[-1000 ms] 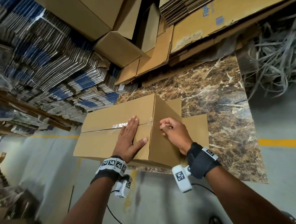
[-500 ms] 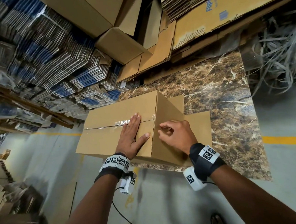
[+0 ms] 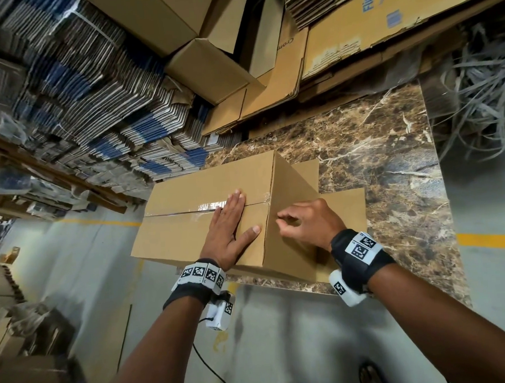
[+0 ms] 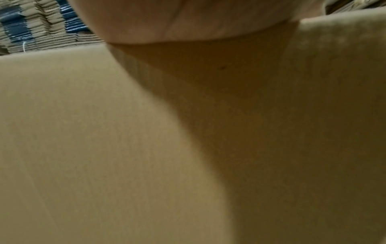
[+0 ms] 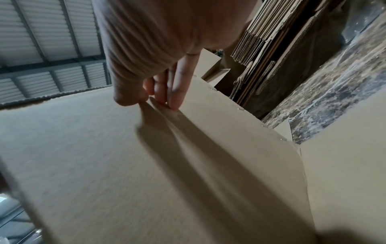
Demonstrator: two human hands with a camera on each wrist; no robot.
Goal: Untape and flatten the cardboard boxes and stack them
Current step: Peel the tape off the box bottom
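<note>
Head view: left hand (image 3: 228,227) lies spread flat across the taped box (image 3: 194,220); right hand (image 3: 308,225), at three o'clock, presses pinched fingertips (image 5: 174,102) against its end.

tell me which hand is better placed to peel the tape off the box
Right. The right hand has its fingers at the box side face just below the tape end, ready to pick at it. The left hand lies flat on top, holding the box down.
</note>
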